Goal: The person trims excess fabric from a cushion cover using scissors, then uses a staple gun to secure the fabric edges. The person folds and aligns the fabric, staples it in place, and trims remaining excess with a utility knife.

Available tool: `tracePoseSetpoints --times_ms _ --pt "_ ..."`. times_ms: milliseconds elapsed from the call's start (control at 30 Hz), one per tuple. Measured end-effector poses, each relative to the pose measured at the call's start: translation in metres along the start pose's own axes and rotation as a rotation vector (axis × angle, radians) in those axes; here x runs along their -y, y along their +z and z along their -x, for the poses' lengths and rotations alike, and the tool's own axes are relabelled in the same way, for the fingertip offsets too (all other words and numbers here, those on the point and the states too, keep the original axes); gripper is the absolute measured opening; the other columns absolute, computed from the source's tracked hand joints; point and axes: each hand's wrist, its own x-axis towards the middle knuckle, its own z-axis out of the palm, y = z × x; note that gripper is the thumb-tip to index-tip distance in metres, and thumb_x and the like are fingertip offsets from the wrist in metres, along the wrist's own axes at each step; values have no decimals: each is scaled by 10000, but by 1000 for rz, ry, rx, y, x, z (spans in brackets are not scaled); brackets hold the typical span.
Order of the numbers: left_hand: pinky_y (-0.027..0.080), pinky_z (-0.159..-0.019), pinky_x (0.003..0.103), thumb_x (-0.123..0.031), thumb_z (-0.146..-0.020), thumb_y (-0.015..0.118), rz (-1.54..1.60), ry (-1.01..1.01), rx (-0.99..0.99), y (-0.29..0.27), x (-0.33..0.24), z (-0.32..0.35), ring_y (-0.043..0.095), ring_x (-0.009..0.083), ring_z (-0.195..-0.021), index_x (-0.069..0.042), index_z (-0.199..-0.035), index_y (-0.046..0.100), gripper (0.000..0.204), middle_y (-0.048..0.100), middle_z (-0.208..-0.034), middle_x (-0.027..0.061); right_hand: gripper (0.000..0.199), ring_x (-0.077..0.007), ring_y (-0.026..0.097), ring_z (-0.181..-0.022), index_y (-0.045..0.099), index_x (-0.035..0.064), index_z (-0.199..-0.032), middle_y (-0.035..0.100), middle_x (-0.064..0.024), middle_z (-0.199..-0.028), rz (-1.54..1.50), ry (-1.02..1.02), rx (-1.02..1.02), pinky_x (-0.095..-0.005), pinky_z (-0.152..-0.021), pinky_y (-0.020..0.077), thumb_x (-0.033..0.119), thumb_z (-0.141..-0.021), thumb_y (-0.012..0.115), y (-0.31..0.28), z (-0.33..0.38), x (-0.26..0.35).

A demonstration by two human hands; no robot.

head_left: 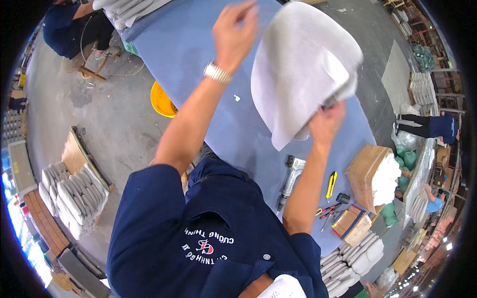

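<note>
My right hand (325, 123) grips the lower right edge of a large white fabric-covered curved pad (298, 69), held up tilted above the blue-covered table (198, 44). Loose white fabric hangs from the pad's lower edge. My left hand (233, 30), with a metal watch on its wrist, is raised beside the pad's upper left edge. That hand is blurred, and whether it touches the pad is unclear. My dark blue shirt fills the lower middle of the view.
On the table near my right arm lie a grey air stapler (292, 178), a yellow utility knife (331, 185) and red-handled scissors (328, 211). A cardboard box (365, 171) holds white material. White pads are stacked at left (74, 196) and lower right (353, 258). A yellow bucket (161, 102) stands on the floor. Other people (69, 25) are nearby.
</note>
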Motion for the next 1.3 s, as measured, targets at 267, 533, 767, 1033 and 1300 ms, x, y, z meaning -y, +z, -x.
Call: tracePoseSetpoints --times_ms 267,533,767,1033,1300 --pt "537 -899 429 -150 -896 722 -452 -196 666 -64 129 242 626 323 -1069 -102 -1197 716 305 637 -1113 130 591 -272 630 -1146 565 -37 -1316 646 -152 -1278 214 -67 -92 -390 -1008 475 143 -821 833 -54 43 -49" --pt "570 -737 391 -134 -927 712 -375 -530 567 -68 138 216 716 253 -837 -51 -1051 722 150 695 -916 106 687 -286 553 -1257 469 -47 -1405 550 -190 -1389 234 14 -53 -411 -1074 426 156 -845 812 -42 26 -60" --pt "540 -610 271 -87 -966 672 -140 -1074 -301 -235 151 225 666 96 -669 48 -1013 698 145 713 -799 64 657 -292 555 -1270 403 -56 -1453 520 -191 -1426 -106 188 -120 -417 -1135 401 177 -930 725 -20 18 -29" --pt "545 -957 387 -280 -920 733 -587 -928 14 -272 185 187 710 312 -1100 38 -1337 622 536 698 -1255 249 603 -260 569 -1232 483 -50 -1379 572 -187 -1344 25 -35 -17 -394 -1079 453 169 -886 751 -6 13 -66" --pt "516 -990 336 -416 -982 708 359 -1236 180 -155 44 236 645 245 -1172 -43 -1523 466 699 608 -1404 164 522 -241 626 -1174 490 -51 -1395 641 -174 -1284 -472 275 -131 -388 -1016 503 134 -959 708 -22 -10 -5"
